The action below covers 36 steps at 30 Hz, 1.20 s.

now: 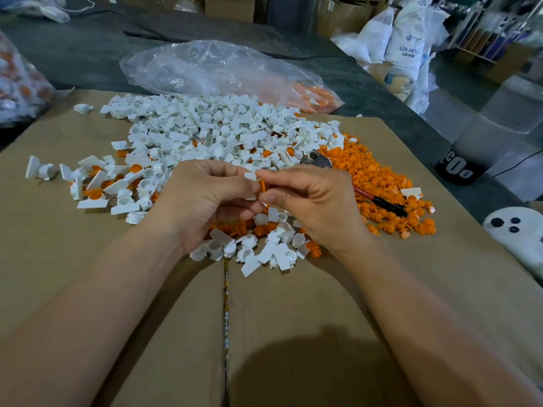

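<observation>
Cardboard (293, 318), matt brown and creased, with a seam running toward you between its two flaps, bears all of it. Your left hand (205, 198) curls fingers and thumb round a small white piece (250, 176) of hard, smooth plastic, whose flat squared edges show above and below your fingertips. Your right hand (308, 201) pinches a small orange piece (263, 186), round and ribbed, between thumb and forefinger and holds it right against the white piece. Both pieces sit between your two hands, lifted just above the near edge of the heaps. Behind and to your left spreads the heap of white parts (205, 133): short open cups joined to flat plates, glossy and tumbled every way, a few with orange discs seated in them. On your right lies the heap of orange parts (379, 177), knobbly little stacked discs. A tool with a thin red-and-black handle (382, 202) lies across the orange heap, its grey metal head just beyond your right knuckles. A clear, crinkled plastic bag (205, 69) slumps beyond the white heap, with orange parts bunched in its right corner. At the far right edge sits a rounded white casing (526, 245) with three dark buttons.
</observation>
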### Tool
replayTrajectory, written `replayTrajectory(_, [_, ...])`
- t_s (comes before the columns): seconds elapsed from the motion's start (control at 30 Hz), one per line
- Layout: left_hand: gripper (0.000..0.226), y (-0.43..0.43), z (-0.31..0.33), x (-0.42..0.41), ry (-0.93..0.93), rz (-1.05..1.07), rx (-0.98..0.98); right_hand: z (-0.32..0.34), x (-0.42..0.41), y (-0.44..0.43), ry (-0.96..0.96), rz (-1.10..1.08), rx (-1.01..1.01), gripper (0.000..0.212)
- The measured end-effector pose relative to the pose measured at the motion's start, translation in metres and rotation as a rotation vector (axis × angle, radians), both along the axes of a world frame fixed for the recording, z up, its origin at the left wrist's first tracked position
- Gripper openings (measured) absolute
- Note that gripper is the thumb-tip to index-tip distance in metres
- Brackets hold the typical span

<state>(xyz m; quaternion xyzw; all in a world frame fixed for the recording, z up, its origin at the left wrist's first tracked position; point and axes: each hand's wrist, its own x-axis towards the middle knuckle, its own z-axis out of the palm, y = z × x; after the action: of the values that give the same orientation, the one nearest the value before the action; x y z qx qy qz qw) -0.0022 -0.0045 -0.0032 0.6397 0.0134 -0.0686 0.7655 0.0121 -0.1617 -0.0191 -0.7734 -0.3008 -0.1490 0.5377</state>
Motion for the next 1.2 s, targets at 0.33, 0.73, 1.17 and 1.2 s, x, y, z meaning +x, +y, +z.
replayTrajectory(0.33, [0.012,0.0010,-0.0010,0.0021,0.042,0.045,0.023,-0.0013,0.0013,-0.0019,0.141,0.028,-0.013,0.044])
replayTrajectory(0.73, [0.012,0.0018,0.0002,0.0034,0.062,0.018,-0.020,0.0009,-0.0004,-0.0008,0.131,0.061,0.031,0.038])
replayTrajectory(1.17, [0.023,0.0010,-0.0022,0.0007,-0.039,0.002,0.103,0.0044,-0.0042,-0.0028,0.053,-0.001,-0.024,0.035])
replayTrajectory(1.2, [0.018,0.0011,-0.0020,0.0003,-0.054,0.001,0.104,0.0051,-0.0046,-0.0025,0.083,0.010,-0.007,0.038])
